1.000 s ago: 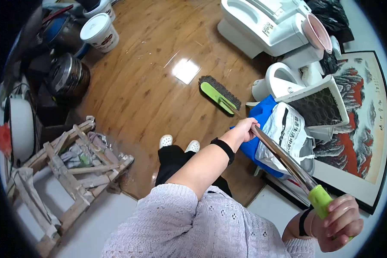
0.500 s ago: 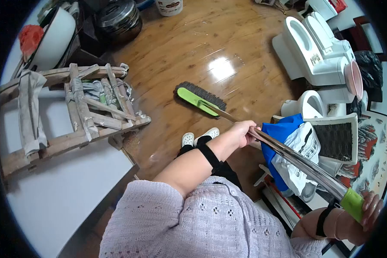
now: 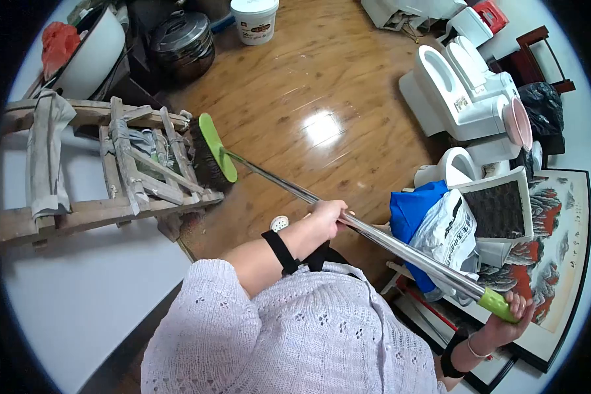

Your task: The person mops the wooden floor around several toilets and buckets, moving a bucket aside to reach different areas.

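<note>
Clasping broom pole: left grip midway, right grip at green end; trousers mostly hidden.

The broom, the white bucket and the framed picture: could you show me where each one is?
Broom [image 3: 389,244]: head view, on its shiny pole between the two hands.
White bucket [image 3: 255,26]: head view, on its side, below the lid.
Framed picture [image 3: 550,256]: head view, on its painted area.
</note>
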{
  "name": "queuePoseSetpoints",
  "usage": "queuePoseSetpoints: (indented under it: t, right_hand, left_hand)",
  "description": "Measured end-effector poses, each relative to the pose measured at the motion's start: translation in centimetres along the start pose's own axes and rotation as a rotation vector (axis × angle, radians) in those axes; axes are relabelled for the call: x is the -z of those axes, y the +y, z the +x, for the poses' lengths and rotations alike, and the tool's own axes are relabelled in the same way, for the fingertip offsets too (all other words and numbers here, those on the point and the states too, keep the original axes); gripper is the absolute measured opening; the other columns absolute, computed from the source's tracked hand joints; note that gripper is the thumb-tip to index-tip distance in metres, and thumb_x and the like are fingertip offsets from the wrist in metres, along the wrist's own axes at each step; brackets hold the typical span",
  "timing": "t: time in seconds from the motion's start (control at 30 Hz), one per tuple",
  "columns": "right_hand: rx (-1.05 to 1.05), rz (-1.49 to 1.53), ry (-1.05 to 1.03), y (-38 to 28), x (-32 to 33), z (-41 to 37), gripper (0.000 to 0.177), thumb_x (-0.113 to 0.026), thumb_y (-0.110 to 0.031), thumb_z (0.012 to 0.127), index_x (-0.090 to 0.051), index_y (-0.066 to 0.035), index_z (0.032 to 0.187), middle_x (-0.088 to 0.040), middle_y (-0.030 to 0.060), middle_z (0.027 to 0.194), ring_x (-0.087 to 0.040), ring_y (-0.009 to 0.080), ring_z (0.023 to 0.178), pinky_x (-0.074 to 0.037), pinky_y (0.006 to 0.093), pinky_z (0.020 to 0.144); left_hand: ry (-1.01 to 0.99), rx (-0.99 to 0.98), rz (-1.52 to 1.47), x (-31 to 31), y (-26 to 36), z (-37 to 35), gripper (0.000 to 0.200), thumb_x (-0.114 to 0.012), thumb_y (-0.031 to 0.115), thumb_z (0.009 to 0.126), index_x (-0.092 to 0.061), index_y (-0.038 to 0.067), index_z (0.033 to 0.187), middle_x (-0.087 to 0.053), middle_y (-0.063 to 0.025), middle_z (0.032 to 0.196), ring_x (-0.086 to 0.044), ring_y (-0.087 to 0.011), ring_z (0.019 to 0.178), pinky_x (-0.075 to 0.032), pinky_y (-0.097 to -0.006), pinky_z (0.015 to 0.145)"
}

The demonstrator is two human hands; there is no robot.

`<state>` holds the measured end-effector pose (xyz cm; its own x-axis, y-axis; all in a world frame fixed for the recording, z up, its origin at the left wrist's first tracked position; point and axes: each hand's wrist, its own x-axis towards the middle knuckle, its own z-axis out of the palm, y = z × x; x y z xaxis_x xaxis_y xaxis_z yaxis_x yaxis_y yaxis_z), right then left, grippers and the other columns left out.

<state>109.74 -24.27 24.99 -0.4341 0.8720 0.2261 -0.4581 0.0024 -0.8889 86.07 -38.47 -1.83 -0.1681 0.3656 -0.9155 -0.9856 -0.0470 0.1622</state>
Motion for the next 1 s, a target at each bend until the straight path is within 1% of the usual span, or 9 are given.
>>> queuePoseSetpoints:
  t: [0.13,0.2,0.27,0.47,0.6,0.67,0.8,0.87,1.0]
  right_hand:
    - [0.131,0.077,0.045,-5.3,1.6,-0.1,0.026,-0.038,-0.013,0.08,-0.029,-0.01,0.056,-0.03,-0.0016,0.05,-0.028,0.0092,0.046,-0.027,0.0242,0.055]
    - [0.268,-0.004,-0.059,-8.0,0.7,0.0,0.023,-0.038,-0.014,0.079,-0.03,-0.01,0.058,-0.03,-0.0017,0.05,-0.029,0.0093,0.046,-0.028,0.0248,0.055]
    - [0.352,0.027,-0.506,-9.4,-1.8,0.6,0.021,-0.039,-0.019,0.078,-0.049,-0.005,0.066,-0.051,0.0041,0.06,-0.05,0.0148,0.055,-0.04,0.031,0.053]
    - [0.496,0.071,-0.935,-9.6,-9.5,-0.2,0.026,-0.033,-0.027,0.079,-0.041,-0.008,0.063,-0.042,0.0014,0.055,-0.044,0.0147,0.056,-0.036,0.031,0.062]
    - [0.516,-0.211,-0.936,-4.9,-9.3,-0.3,0.024,-0.033,-0.022,0.08,-0.044,-0.005,0.066,-0.043,0.0041,0.058,-0.043,0.0152,0.055,-0.037,0.0261,0.05]
    - [0.518,-0.676,-0.616,-1.8,-10.9,-2.4,0.02,-0.037,-0.017,0.079,-0.031,-0.011,0.061,-0.032,-0.0017,0.05,-0.032,0.0089,0.047,-0.029,0.025,0.055]
    - [0.513,-0.712,-0.381,0.2,-9.2,-1.6,0.018,-0.036,-0.02,0.079,-0.032,-0.011,0.063,-0.034,-0.0023,0.051,-0.035,0.0082,0.048,-0.03,0.0249,0.055]
    - [0.48,-0.465,-0.234,-0.8,-7.5,-1.4,0.017,-0.035,-0.02,0.079,-0.033,-0.011,0.065,-0.036,-0.0028,0.051,-0.036,0.0082,0.048,-0.031,0.0246,0.055]
    - [0.427,-0.285,-0.263,-0.7,-6.9,0.5,0.016,-0.034,-0.017,0.079,-0.032,-0.01,0.065,-0.034,-0.0036,0.048,-0.035,0.0063,0.046,-0.031,0.0228,0.054]
  left_hand:
    - [-0.104,-0.002,-0.024,-4.0,-0.6,-4.7,0.007,-0.045,0.006,0.073,-0.041,0.0,0.073,-0.048,-0.0098,0.065,-0.054,-0.0205,0.059,-0.048,-0.0355,0.054]
    - [-0.187,0.005,-0.056,-6.1,-0.5,-6.7,0.007,-0.045,0.006,0.073,-0.041,0.001,0.072,-0.049,-0.0085,0.064,-0.054,-0.0191,0.058,-0.048,-0.033,0.053]
    - [-0.274,0.039,-0.037,-7.9,-0.5,-7.7,0.007,-0.046,0.008,0.073,-0.042,0.002,0.071,-0.049,-0.007,0.063,-0.054,-0.0172,0.058,-0.048,-0.0308,0.052]
    - [-0.552,0.269,-0.096,-12.4,-1.7,-5.3,0.007,-0.044,0.006,0.073,-0.041,0.004,0.067,-0.048,-0.007,0.062,-0.054,-0.0183,0.062,-0.047,-0.0322,0.054]
    - [-0.533,0.444,-0.122,-13.8,-3.2,3.3,0.008,-0.043,0.008,0.074,-0.042,0.002,0.069,-0.049,-0.0088,0.063,-0.052,-0.0206,0.06,-0.047,-0.034,0.057]
    - [-0.488,0.428,-0.002,-13.0,-3.7,6.2,0.009,-0.043,0.01,0.075,-0.043,0.001,0.072,-0.05,-0.0102,0.067,-0.052,-0.0206,0.063,-0.047,-0.0346,0.058]
    - [-0.512,0.412,0.096,-10.5,-5.1,7.9,0.009,-0.044,0.009,0.074,-0.043,0.001,0.076,-0.05,-0.0121,0.072,-0.053,-0.0231,0.065,-0.047,-0.037,0.059]
    - [-0.45,0.415,0.111,-9.8,-4.7,6.1,0.01,-0.044,0.01,0.075,-0.043,0.0,0.077,-0.05,-0.0126,0.073,-0.053,-0.0242,0.067,-0.047,-0.0365,0.06]
    - [-0.431,0.327,-0.015,-6.6,-2.5,4.3,0.014,-0.046,0.01,0.075,-0.044,-0.003,0.08,-0.052,-0.0149,0.075,-0.053,-0.0247,0.068,-0.045,-0.0374,0.068]
